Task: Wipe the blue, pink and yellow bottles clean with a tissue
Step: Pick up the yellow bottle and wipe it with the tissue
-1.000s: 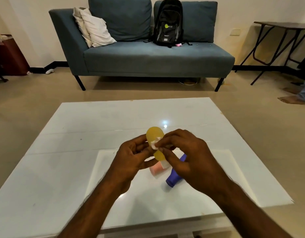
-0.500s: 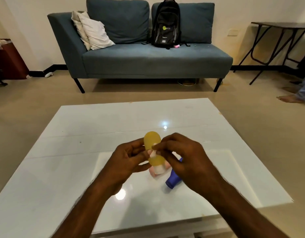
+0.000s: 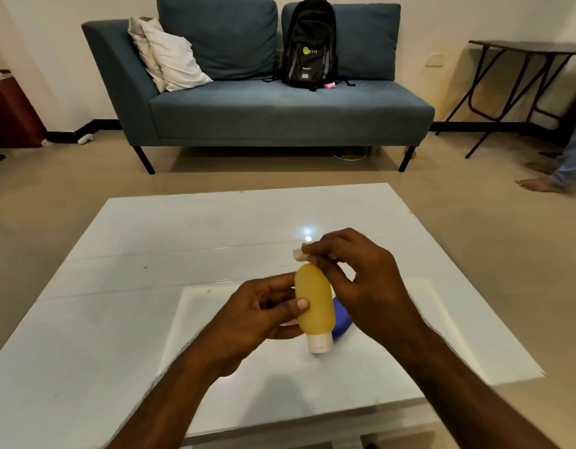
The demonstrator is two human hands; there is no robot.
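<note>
Above white table [image 3: 118, 319]: left hand [image 3: 257, 314] grips yellow bottle [image 3: 314, 303]; right hand [image 3: 354, 280] pinches tissue [image 3: 298, 253] at its top

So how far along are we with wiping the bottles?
Nothing visibly finished. The left hand grips the yellow bottle, cap down, while the right hand pinches the tissue at its rounded end. The blue bottle lies on the table behind; whether it is wiped can't be told. The pink bottle is hidden.

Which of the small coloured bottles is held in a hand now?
The yellow soft bottle with the white cap, gripped by the left hand, cap pointing down. The blue bottle lies on the white table behind it.
</note>
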